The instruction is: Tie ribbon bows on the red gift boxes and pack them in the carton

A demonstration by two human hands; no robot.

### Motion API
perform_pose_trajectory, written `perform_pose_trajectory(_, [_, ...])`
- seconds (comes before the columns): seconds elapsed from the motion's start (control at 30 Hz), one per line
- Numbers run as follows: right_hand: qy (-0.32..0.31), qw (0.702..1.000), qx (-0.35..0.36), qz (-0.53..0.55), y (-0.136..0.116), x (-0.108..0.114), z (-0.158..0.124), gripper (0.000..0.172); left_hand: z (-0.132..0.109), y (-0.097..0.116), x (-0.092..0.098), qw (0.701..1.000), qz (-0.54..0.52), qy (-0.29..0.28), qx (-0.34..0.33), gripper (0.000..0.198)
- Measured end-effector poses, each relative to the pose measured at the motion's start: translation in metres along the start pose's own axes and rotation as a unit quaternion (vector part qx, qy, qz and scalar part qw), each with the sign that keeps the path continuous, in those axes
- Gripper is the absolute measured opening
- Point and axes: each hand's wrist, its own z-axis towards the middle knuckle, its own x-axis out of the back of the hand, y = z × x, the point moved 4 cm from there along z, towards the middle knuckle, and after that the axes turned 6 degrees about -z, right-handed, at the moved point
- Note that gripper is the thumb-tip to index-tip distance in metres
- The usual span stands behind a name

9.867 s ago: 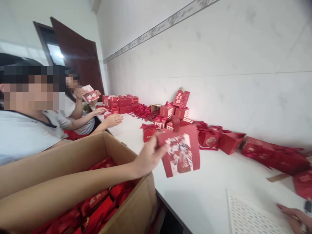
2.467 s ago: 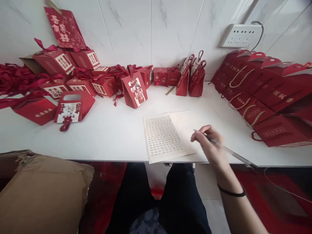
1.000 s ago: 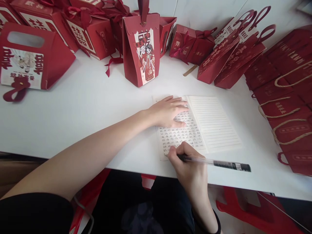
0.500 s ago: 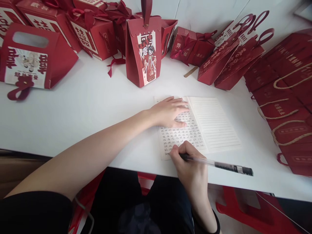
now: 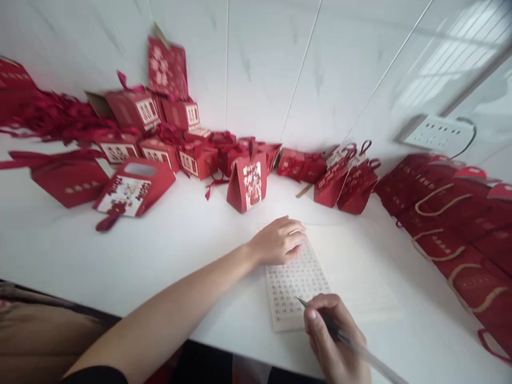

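An open notebook (image 5: 294, 288) lies on the white table, its left page filled with rows of small handwritten figures. My left hand (image 5: 279, 241) rests on the upper part of that page, holding nothing, fingers slightly bent. In my right hand (image 5: 338, 333) is a pen (image 5: 348, 341) with a clear barrel and dark grip, pinched between thumb and fingers. Its tip points at the written page near the lower rows; whether it touches the paper I cannot tell. Beyond the notebook stands a red gift box (image 5: 248, 184) with a printed couple on its front.
Red gift boxes with ribbons (image 5: 132, 109) are piled along the wall at the left. Two tall red boxes (image 5: 346, 184) stand behind the notebook's right side. Red bags with rope handles (image 5: 444, 229) line the right. A white power strip (image 5: 438, 133) is near the wall.
The view has tilted up, showing more wall and boxes. My right hand has shifted off the page's lower left corner, lifting the pen. My left fingers are drawn in more.
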Motion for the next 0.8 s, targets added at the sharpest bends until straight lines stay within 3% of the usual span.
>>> perform_pose_trajectory(0.13, [-0.003,0.965,0.179,-0.194,-0.017,0.018,0.05,0.027,-0.004,-0.009,0.04,0.971,0.103,0.216,-0.025,0.022])
perform_pose_trajectory(0.23, [-0.004,0.907,0.301,-0.293,-0.02,0.028,0.103,0.029,-0.011,-0.024,0.067,0.922,0.163,0.349,0.04,0.034])
perform_pose_trajectory(0.33, [0.027,0.871,0.359,-0.335,-0.004,0.035,0.147,0.033,-0.024,-0.048,0.085,0.873,0.169,0.435,0.139,0.046])
perform_pose_trajectory(0.47, [0.024,0.863,0.336,-0.378,0.045,0.044,0.172,0.03,-0.045,-0.085,0.104,0.833,0.103,0.476,0.263,0.049])
perform_pose_trajectory(0.57, [0.018,0.861,0.313,-0.4,0.075,0.05,0.176,0.039,-0.065,-0.106,0.12,0.765,0.089,0.515,0.376,0.043])
perform_pose_trajectory(0.63, [0.023,0.863,0.315,-0.394,0.082,0.051,0.178,0.045,-0.077,-0.113,0.129,0.723,0.099,0.518,0.446,0.046])
perform_pose_trajectory(0.7, [0.033,0.871,0.313,-0.378,0.08,0.048,0.178,0.046,-0.084,-0.118,0.134,0.714,0.107,0.491,0.487,0.05])
perform_pose_trajectory(0.8, [0.028,0.891,0.286,-0.351,0.07,0.04,0.175,0.039,-0.085,-0.128,0.14,0.738,0.107,0.42,0.517,0.052])
